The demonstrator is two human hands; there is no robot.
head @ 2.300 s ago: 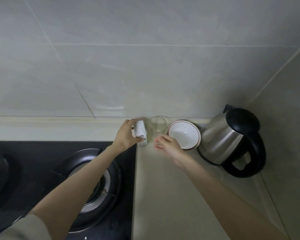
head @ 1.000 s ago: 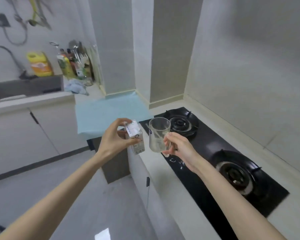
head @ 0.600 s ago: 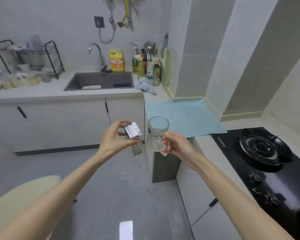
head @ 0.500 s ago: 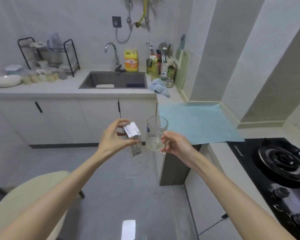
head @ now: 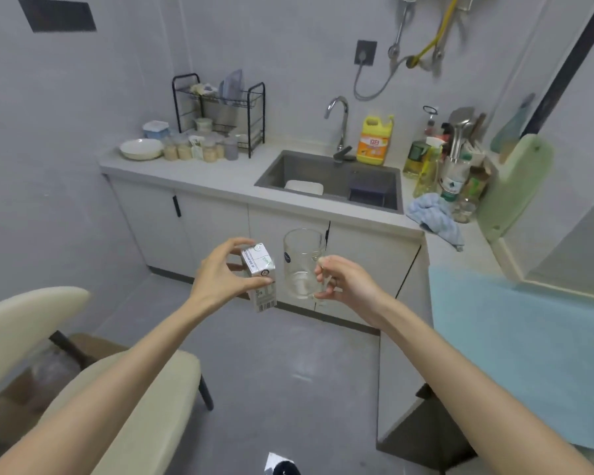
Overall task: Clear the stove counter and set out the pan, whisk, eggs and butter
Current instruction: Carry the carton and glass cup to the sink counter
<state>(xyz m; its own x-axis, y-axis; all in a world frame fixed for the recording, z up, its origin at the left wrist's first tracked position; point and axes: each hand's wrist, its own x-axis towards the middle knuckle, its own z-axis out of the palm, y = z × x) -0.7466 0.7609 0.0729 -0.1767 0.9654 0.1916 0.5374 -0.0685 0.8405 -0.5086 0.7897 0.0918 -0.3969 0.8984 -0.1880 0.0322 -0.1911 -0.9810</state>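
HEAD CAMERA: A person stands short of the sink [head: 309, 163] with both arms out over the floor. The left hand [head: 224, 273] grips a small white carton [head: 259, 273], thumb and fingers clamped on its sides. The right hand [head: 341, 282] has its fingers curled through the handle of an empty glass mug [head: 300, 262]. Carton and mug hang side by side, just apart, both below the sink's front edge in the picture. The mug stands upright, mouth up; the carton's long axis runs near upright, tipped slightly.

The sink lies ahead and a little to the right, so the mug hand is the nearer one. The likely step is setting both down by the sink. No stove, pan, whisk, eggs or butter can be seen.
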